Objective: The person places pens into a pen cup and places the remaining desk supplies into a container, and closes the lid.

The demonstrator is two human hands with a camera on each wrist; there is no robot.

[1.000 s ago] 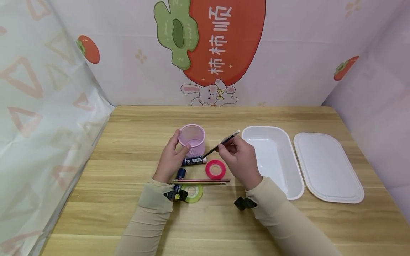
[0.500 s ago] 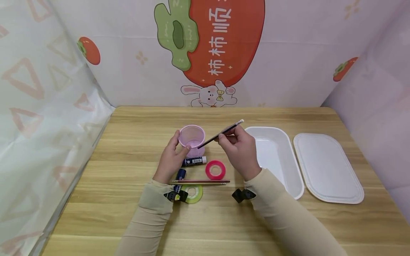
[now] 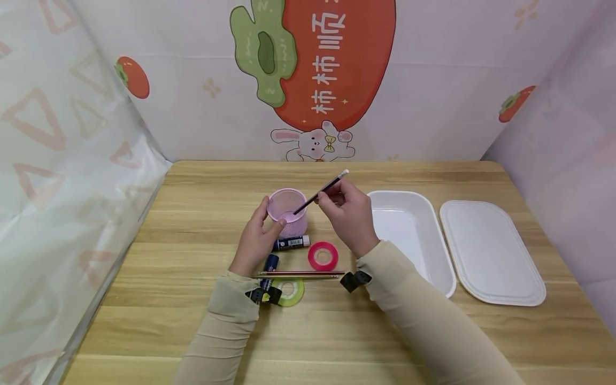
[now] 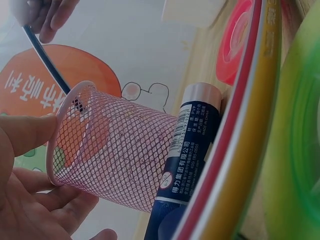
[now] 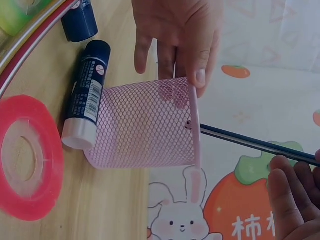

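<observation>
Pink cup (image 3: 294,228) near centre of head view, left hand (image 3: 255,238) gripping rim. Right hand (image 3: 350,216) pinches dark pencil (image 3: 307,203), tip just inside mouth. Likely step: insertion; next calls for lowering, then release.

Your cup (image 5: 145,125) is pink mesh, your pencil (image 3: 332,184) dark with a white end. Toward the wood-grained table's (image 3: 308,342) right edge, the tray (image 3: 428,230) and lid (image 3: 493,251) are white; your tapes (image 3: 313,258) are hot pink and lime green, your glue sticks (image 3: 291,243) navy, your sleeves (image 3: 433,331) beige.
</observation>
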